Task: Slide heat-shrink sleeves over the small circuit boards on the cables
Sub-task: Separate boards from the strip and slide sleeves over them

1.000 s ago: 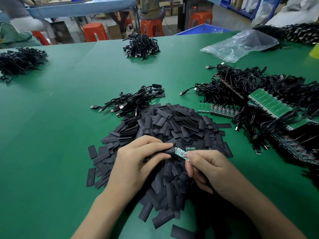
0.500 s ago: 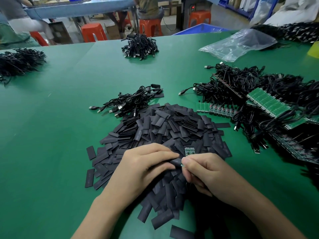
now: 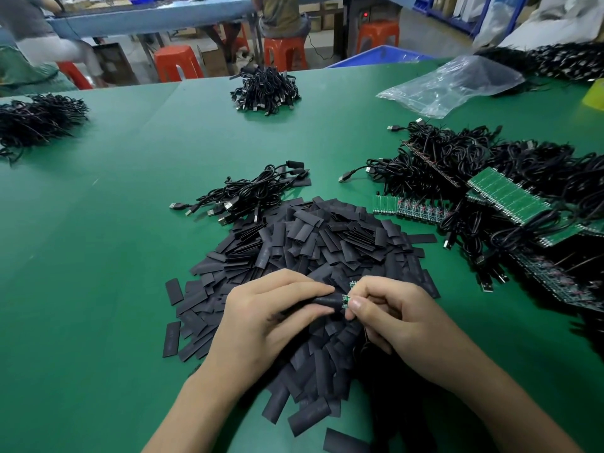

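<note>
My left hand pinches a black heat-shrink sleeve between thumb and forefinger. My right hand pinches the small green circuit board at the sleeve's mouth. Both sit just above the pile of loose sleeves on the green counter.

Over a heap of flat black heat-shrink sleeves on the green table, the left hand pinches 1 sleeve between thumb and fingers. The right hand pinches a small circuit board, and only a short green stretch of it shows between the sleeve's end and the right thumb. Just beyond the heap lies a loose cable bundle. To the right, a large cable tangle carries green board panels. Farther back sit a clear plastic bag and 2 more cable bundles, 1 at the centre and 1 at the left.
</note>
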The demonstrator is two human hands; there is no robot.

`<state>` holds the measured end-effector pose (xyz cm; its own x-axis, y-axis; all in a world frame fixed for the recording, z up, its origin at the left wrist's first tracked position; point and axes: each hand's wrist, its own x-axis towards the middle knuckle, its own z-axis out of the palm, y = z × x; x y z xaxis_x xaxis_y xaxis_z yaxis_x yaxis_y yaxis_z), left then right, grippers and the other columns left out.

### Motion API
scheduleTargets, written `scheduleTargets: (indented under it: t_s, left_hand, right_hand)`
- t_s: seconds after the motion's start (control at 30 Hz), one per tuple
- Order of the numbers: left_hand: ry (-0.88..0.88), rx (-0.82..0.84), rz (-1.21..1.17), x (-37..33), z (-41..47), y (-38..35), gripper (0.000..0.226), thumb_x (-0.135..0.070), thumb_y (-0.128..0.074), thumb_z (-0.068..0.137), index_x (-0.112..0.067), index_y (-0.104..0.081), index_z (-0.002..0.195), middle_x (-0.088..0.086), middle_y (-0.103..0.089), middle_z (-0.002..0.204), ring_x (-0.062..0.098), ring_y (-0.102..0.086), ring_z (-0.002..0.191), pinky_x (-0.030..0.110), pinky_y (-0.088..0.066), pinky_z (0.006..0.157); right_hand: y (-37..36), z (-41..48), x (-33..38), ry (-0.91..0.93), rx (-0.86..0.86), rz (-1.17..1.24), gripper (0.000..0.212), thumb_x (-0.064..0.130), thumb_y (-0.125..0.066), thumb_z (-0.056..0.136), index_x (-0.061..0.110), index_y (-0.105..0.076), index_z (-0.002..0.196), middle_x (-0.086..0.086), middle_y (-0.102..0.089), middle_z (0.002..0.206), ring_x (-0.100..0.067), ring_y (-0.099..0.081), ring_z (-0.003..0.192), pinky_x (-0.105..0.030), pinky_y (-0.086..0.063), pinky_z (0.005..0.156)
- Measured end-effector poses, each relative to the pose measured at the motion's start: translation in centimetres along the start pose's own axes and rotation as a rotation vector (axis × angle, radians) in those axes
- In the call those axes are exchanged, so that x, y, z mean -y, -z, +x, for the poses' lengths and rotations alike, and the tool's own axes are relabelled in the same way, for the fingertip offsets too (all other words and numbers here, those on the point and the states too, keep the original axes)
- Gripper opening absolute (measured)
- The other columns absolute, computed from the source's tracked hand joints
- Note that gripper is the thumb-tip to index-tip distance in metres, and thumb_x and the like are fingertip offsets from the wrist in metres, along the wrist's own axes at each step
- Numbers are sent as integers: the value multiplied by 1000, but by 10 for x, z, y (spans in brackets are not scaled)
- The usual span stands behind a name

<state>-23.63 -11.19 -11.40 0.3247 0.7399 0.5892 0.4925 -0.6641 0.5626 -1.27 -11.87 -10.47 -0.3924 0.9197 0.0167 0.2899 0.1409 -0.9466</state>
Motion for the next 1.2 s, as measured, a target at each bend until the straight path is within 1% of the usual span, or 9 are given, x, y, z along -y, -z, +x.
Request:
scheduleTargets:
  t_s: [0.2,0.3,0.4,0.47,0.53,0.6,0.73,1.0,1.2]
  left_hand:
    - [32,15,-36,-1,0,-2,19,-17,-82,84,-12,-80,103,-6,-72,97,6,-69,91,17,-51,81]
    - [20,45,-20,-1,0,-3,19,-18,-81,86,-12,-80,104,-6,-71,97,5,-68,90,16,-51,80]
    - [1,64,-4,-2,0,-4,19,-19,-79,87,-12,-79,105,-5,-71,98,3,-67,91,15,-50,81]
    - [4,54,-3,-2,1,-3,19,-21,-79,88,-13,-79,106,-6,-71,99,4,-68,91,14,-50,81]
    - [20,22,-13,-1,1,-2,19,-21,-80,87,-14,-80,105,-8,-71,98,5,-68,91,17,-51,80]
    - [51,-15,-29,0,1,-1,19,-21,-81,86,-15,-80,103,-8,-71,98,8,-69,91,22,-53,77]
    - [81,-28,-37,2,0,-1,19,-21,-82,85,-16,-80,104,-9,-72,97,11,-70,90,28,-54,73]
    - [57,-11,-28,0,0,-5,19,-23,-80,86,-16,-80,103,-10,-71,96,8,-69,89,25,-55,75]
    - [68,-53,-12,-3,0,-8,20,-21,-82,83,-14,-81,102,-9,-72,97,6,-69,90,18,-51,80]
  right_hand:
    - [0,1,-3,-7,8,4,22,39,-57,93,21,-66,84,13,-39,55,-7,-35,52,-23,-31,53]
    - [-1,0,-4,-5,11,1,21,35,-58,95,20,-66,83,14,-39,56,-5,-34,53,-20,-30,53]
    - [-1,0,-5,-10,14,-8,18,27,-60,98,20,-67,83,14,-41,56,-5,-35,53,-21,-31,54]
    - [-1,0,-4,-11,0,1,18,30,-60,97,22,-69,84,13,-42,56,-8,-37,52,-24,-32,53]
    - [-1,0,-1,-7,-29,5,16,29,-62,99,25,-70,85,11,-47,56,-10,-42,52,-28,-36,54]
    - [1,0,0,-7,-62,23,16,23,-63,100,25,-69,86,9,-52,56,-9,-48,52,-28,-41,55]
    - [1,-1,0,-23,-86,30,20,19,-63,99,25,-70,82,7,-53,54,-11,-50,51,-26,-41,53]
    - [-3,-1,2,-30,-80,32,20,16,-65,98,22,-69,79,7,-48,55,-16,-45,53,-37,-38,55]
    - [-2,-1,3,-29,-79,36,21,15,-65,98,22,-69,79,10,-49,55,-11,-46,52,-34,-39,55]
